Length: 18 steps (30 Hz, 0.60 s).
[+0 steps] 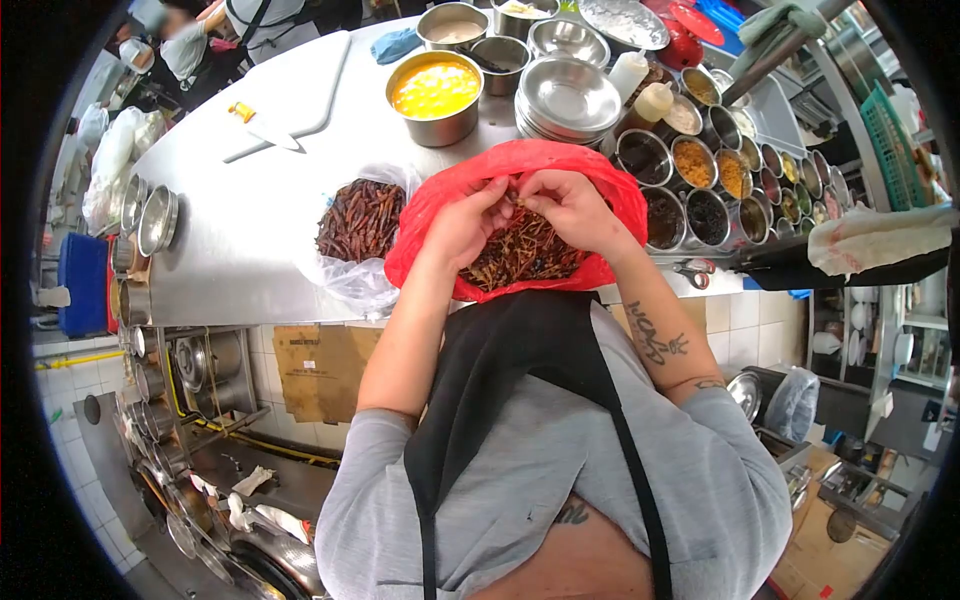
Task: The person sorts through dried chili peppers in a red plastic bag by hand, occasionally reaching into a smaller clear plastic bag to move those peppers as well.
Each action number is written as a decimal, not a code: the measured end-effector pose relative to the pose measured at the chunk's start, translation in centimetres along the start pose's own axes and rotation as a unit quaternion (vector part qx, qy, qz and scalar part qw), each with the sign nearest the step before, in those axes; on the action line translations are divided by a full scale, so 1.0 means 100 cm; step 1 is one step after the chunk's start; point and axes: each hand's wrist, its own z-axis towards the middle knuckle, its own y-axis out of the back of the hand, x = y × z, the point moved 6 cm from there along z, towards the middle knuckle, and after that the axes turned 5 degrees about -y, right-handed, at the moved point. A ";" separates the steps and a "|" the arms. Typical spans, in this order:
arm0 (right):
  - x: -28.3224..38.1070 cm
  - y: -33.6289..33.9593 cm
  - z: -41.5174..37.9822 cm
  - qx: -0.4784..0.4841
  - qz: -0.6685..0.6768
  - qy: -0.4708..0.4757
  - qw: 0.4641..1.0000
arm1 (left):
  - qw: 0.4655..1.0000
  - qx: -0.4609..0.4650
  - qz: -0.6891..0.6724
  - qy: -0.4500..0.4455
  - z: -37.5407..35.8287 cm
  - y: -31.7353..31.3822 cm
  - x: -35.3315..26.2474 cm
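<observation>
At the near edge of the steel counter [250, 230], a red plastic bag [560, 165] lies open, filled with dried chillies [525, 255]. Both of the person's hands work over its mouth. The left hand [465, 222] and the right hand [572, 208] meet at the middle of the bag, fingertips pinched together around a single dried chilli [513, 197] held between them just above the heap. The fingers of both hands are curled closed on that pod, thumbs pressed toward the forefingers; the rest of the chillies lie loose below the fingertips, inside the bag.

Just beside the red bag, on its left, a clear plastic bag [350, 275] holds another pile of dark red dried chillies [360, 220]. Behind the hands, toward the counter's far edge, stands a steel pot of yellow liquid [435, 92], with a stack of steel bowls [568, 98] to its right. Along the right end of the counter sits a row of round steel condiment tins [700, 170], with two squeeze bottles [640, 85] standing near them. A white cutting board [300, 80] with a knife [262, 122] lies toward the far left corner. Another person in an apron [250, 20] stands at the far end of the counter.
</observation>
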 end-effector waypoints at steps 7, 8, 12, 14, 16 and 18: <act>-0.052 0.035 0.000 -0.101 -0.312 -0.159 0.931 | 0.996 -0.081 0.035 -0.021 0.004 0.003 -0.023; -0.061 0.039 0.007 -0.104 -0.342 -0.162 0.920 | 0.997 -0.068 0.042 -0.024 0.004 0.002 -0.028; -0.077 0.032 0.026 -0.075 -0.385 -0.193 0.899 | 0.994 -0.051 0.090 0.021 0.013 0.024 -0.018; -0.080 0.028 0.028 -0.056 -0.380 -0.199 0.902 | 0.978 -0.093 0.186 0.014 0.014 0.028 -0.016; -0.079 0.025 0.030 -0.048 -0.387 -0.184 0.902 | 0.949 -0.127 0.290 0.008 0.009 0.019 -0.022; -0.065 0.027 0.034 -0.102 -0.322 -0.078 0.938 | 0.922 -0.136 0.363 -0.005 0.005 0.010 -0.029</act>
